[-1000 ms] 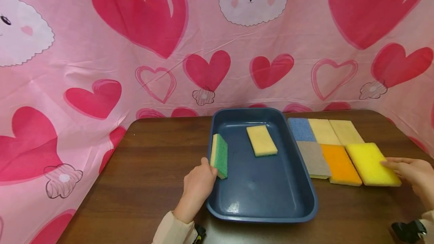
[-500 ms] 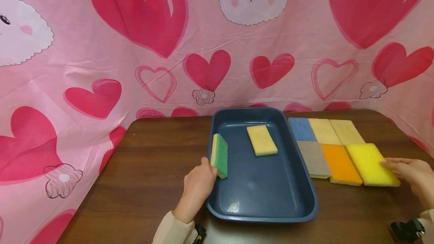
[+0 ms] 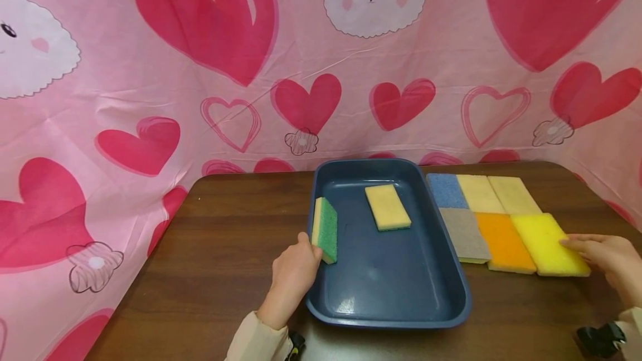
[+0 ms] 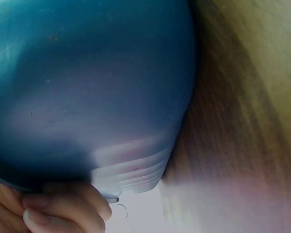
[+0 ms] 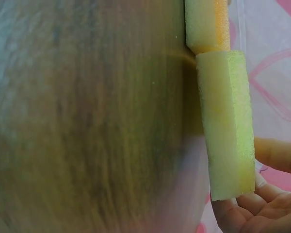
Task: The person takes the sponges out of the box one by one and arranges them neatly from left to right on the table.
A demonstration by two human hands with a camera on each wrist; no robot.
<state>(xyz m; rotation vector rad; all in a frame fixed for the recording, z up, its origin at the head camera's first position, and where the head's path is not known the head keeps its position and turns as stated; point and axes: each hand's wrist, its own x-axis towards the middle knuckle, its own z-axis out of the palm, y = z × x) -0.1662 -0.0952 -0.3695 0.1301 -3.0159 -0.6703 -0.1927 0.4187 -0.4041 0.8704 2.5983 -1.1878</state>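
My left hand [image 3: 296, 266] grips the left rim of a deep blue rectangular tray [image 3: 388, 325]; the left wrist view has its curled fingers [image 4: 70, 208] at the rim. Beside that hand, a green-and-cream sponge [image 3: 327, 232] stands on edge against the tray's inner left wall. Another sponge [image 3: 388, 208] lies flat in the tray, cream side up. Over on the right, my right hand [image 3: 609, 258] holds the right edge of a bright yellow sponge [image 3: 549, 244]. The right wrist view shows fingers on both faces of this yellow sponge [image 5: 228, 126], beside an orange-topped sponge [image 5: 208, 24].
Right of the tray, sponges lie in two rows: blue [image 3: 446, 191] and two cream ones [image 3: 478, 194] behind, grey [image 3: 463, 233] and orange [image 3: 503, 241] in front. The brown wooden table [image 3: 225, 238] meets a pink heart-patterned curtain [image 3: 301, 60] at the back.
The yellow sponge has shifted slightly left, closer against the orange one, with my right hand following. My left hand, the tray and the sponges inside it stay put.
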